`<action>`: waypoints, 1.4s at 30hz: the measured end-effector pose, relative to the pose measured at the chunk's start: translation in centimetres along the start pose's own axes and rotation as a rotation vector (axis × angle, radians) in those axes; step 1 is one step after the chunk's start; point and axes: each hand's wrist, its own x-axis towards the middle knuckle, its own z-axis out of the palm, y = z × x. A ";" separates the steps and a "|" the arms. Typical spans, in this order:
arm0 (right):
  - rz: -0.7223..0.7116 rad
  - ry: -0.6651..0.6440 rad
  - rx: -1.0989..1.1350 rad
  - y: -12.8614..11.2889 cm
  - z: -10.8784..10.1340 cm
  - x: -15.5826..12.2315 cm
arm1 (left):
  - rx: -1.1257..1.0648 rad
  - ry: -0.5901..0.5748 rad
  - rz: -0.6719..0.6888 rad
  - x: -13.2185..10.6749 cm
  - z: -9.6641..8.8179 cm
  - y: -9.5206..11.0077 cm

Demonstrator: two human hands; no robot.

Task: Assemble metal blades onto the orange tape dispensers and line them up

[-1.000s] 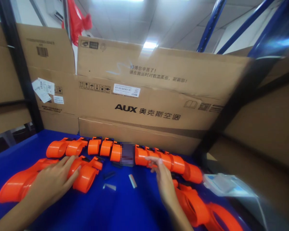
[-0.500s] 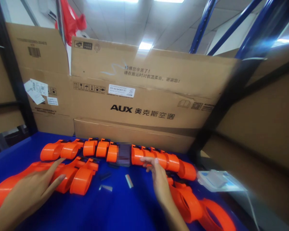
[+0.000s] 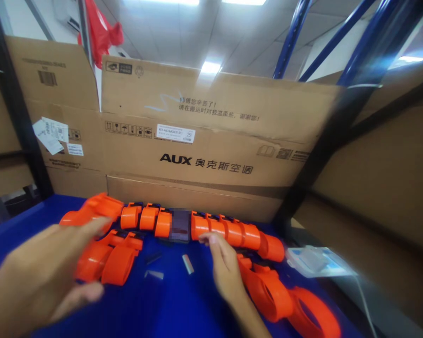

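Note:
Orange tape dispensers stand on a blue surface in a back row and in front groups. My left hand (image 3: 38,277), motion-blurred and near the camera, stretches its fingers toward a tilted orange dispenser (image 3: 104,209) at the left of the back row; its thumb stands apart. Whether the fingertips touch that dispenser I cannot tell. Just right of the left thumb stands another dispenser (image 3: 118,265). My right hand (image 3: 225,265), fingers loosely bent and holding nothing visible, hovers in front of the back-row dispensers (image 3: 216,230). A pixelated dark object (image 3: 180,225) sits mid-row.
A cardboard panel (image 3: 197,155) rises behind the row, between dark rack posts (image 3: 303,183). Small strips (image 3: 188,264) lie on the blue surface (image 3: 176,300). More orange dispensers (image 3: 271,291) lie beside my right forearm. A clear box (image 3: 317,263) with a cable is at the right.
My left hand has come closer to the camera. An orange dispenser now shows raised and tilted beyond its fingers. My right hand has shifted slightly left, its fingers more bent.

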 end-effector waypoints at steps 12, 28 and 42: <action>0.303 -0.207 0.436 0.1 1.5 -0.3 | -0.262 -0.161 0.504 2.1 9.9 12.2; 0.342 0.101 0.390 0.7 0.4 0.4 | -1.105 -0.306 -0.435 5.2 14.3 11.2; 0.218 -0.068 0.081 1.6 0.5 0.4 | -1.461 -0.206 -0.782 3.7 19.1 9.1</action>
